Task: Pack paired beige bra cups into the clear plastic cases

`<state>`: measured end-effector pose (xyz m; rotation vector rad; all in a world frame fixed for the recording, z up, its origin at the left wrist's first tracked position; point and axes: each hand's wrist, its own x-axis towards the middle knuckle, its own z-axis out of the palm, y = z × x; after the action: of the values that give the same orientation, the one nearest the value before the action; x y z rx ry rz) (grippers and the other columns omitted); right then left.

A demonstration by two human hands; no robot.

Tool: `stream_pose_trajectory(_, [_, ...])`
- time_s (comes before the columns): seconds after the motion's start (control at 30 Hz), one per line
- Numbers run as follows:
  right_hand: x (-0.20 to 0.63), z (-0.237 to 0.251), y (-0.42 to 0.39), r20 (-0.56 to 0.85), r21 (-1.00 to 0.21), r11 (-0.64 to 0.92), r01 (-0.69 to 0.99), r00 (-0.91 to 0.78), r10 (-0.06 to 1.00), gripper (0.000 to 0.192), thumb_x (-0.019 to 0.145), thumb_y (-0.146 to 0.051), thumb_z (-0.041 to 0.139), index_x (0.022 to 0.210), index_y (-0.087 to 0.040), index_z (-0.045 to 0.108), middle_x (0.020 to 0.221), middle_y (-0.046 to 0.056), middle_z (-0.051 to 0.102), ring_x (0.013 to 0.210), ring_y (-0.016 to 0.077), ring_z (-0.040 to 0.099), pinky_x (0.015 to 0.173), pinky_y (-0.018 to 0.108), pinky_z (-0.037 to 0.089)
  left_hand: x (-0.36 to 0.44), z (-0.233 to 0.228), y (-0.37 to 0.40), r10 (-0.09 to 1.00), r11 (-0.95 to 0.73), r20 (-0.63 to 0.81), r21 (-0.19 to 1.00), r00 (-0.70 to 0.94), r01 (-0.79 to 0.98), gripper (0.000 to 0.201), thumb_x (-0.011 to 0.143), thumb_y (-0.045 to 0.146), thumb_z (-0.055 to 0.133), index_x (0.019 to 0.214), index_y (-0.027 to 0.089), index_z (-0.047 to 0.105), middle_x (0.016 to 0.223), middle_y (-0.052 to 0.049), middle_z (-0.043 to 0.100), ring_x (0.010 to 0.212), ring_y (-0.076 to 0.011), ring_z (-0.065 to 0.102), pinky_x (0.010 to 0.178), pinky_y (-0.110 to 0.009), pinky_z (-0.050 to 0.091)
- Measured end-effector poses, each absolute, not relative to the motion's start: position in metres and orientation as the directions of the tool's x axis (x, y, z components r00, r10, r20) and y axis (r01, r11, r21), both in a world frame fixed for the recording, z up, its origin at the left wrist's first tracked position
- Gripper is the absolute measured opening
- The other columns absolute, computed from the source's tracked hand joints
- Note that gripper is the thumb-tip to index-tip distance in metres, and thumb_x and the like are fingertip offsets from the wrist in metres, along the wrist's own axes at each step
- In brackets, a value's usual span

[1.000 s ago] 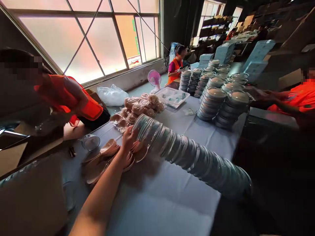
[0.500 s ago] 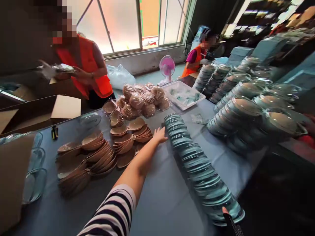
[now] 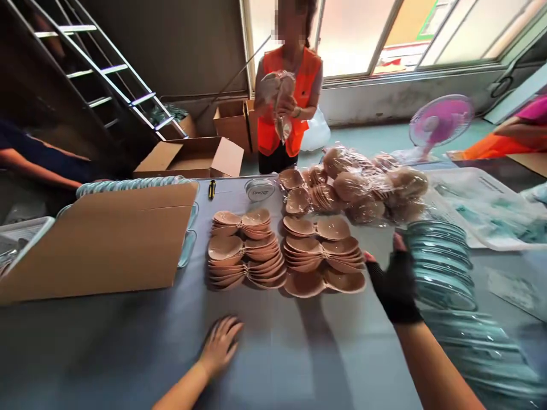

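The left hand (image 3: pixel 220 343) has been drawn back from the row of lids (image 3: pixel 444 267) and laid flat, fingers released. The gloved right hand (image 3: pixel 395 285) is now pressed, half-curled, against the row's end, grasping nothing; the pink cups (image 3: pixel 286 256) lie just beyond the fingertips.

Matt cardboard box (image 3: pixel 102 245), cloth table (image 3: pixel 273 353)

Round lid (image 3: pixel 260 190) print, seemingly illegible.

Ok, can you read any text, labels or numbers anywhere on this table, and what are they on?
Nothing legible.
Round clear lid: dark print across its middle, too blurred to read.
White tray: green packets with marks, too small to read.
Cardboard box: no print visible.
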<state>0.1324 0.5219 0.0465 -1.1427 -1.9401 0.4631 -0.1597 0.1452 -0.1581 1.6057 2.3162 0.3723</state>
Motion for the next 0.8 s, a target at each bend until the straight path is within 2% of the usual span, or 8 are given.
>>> stream_pose_trajectory(0.07, [0.028,0.071,0.549,0.624,-0.409,0.780,0.474,-0.478,0.618,0.087,0.086,-0.052,0.058,0.156,-0.040,0.010,0.158,0.006,0.030,0.147,0.0305,0.027,0.119,0.059,0.029,-0.179,-0.189,0.106,0.898,0.440,-0.134,0.279,-0.419,0.854,0.072,0.074,0.032,0.057,0.143,0.048,0.046,0.151,0.001,0.046,0.143,-0.0325,0.038,0.122,-0.054,0.027])
stream_pose_trajectory(0.13, [-0.088,0.092,0.572,0.543,-0.210,0.900,0.382,-0.720,0.432,0.092,0.082,-0.045,0.066,0.156,-0.021,0.018,0.162,0.015,0.022,0.150,0.0334,0.019,0.120,0.055,0.026,-0.188,-0.210,0.091,0.877,0.480,-0.142,0.245,-0.458,0.842,0.078,0.072,0.036,0.062,0.146,0.048,0.040,0.153,0.002,0.042,0.144,-0.0328,0.035,0.123,-0.052,0.026])
stream_pose_trajectory(0.2, [-0.195,0.101,0.587,0.377,-0.051,0.932,0.358,-0.858,0.350,0.101,0.072,-0.031,0.078,0.155,-0.011,0.023,0.162,0.022,0.017,0.149,0.0416,0.016,0.117,0.059,0.023,-0.190,-0.223,0.089,0.873,0.488,-0.144,0.261,-0.466,0.833,0.079,0.071,0.038,0.063,0.145,0.051,0.039,0.151,0.004,0.045,0.142,-0.0334,0.039,0.122,-0.052,0.029])
stream_pose_trajectory(0.33, [-0.333,0.079,0.597,0.210,0.091,0.952,0.292,-0.940,0.269,0.105,0.061,-0.014,0.083,0.152,-0.017,0.032,0.160,0.022,0.023,0.145,0.0432,0.021,0.112,0.070,0.014,-0.188,-0.239,0.089,0.883,0.469,-0.161,0.327,-0.441,0.821,0.080,0.069,0.045,0.067,0.143,0.053,0.041,0.147,0.004,0.051,0.135,-0.0358,0.048,0.118,-0.052,0.037])
stream_pose_trajectory(0.5, [-0.370,0.037,0.606,0.144,-0.061,0.918,0.392,-0.907,0.397,0.053,0.078,-0.015,0.067,0.129,-0.006,0.057,0.127,0.022,0.061,0.129,0.0326,0.044,0.109,0.067,0.006,-0.184,-0.228,0.084,0.926,0.373,-0.052,0.258,-0.373,0.891,0.084,0.070,0.037,0.068,0.149,0.042,0.039,0.148,0.001,0.052,0.134,-0.0309,0.049,0.117,-0.049,0.036])
stream_pose_trajectory(0.6, [-0.346,0.043,0.608,0.158,-0.152,0.846,0.511,-0.832,0.531,0.048,0.073,-0.016,0.069,0.119,-0.007,0.060,0.118,0.021,0.064,0.119,0.0317,0.051,0.108,0.062,0.018,-0.184,-0.215,0.084,0.941,0.323,0.036,0.194,-0.336,0.926,0.080,0.072,0.037,0.068,0.147,0.034,0.043,0.146,-0.002,0.054,0.132,-0.0279,0.049,0.117,-0.047,0.032])
stream_pose_trajectory(0.7, [-0.285,0.064,0.594,0.269,-0.483,0.706,0.518,-0.680,0.682,0.067,0.066,-0.026,0.076,0.126,-0.011,0.052,0.124,0.020,0.061,0.114,0.0318,0.054,0.102,0.051,0.037,-0.184,-0.212,0.088,0.934,0.304,0.149,0.146,-0.325,0.941,0.073,0.072,0.038,0.068,0.143,0.032,0.049,0.144,-0.002,0.055,0.132,-0.0264,0.047,0.117,-0.044,0.029])
stream_pose_trajectory(0.8, [-0.174,0.066,0.550,0.364,-0.837,0.523,0.162,-0.549,0.753,0.074,0.066,-0.043,0.075,0.129,-0.015,0.048,0.128,0.017,0.060,0.112,0.0279,0.055,0.099,0.044,0.045,-0.185,-0.215,0.094,0.915,0.297,0.251,0.105,-0.315,0.949,0.067,0.074,0.029,0.064,0.140,0.032,0.052,0.145,-0.001,0.054,0.134,-0.0252,0.046,0.117,-0.042,0.027])
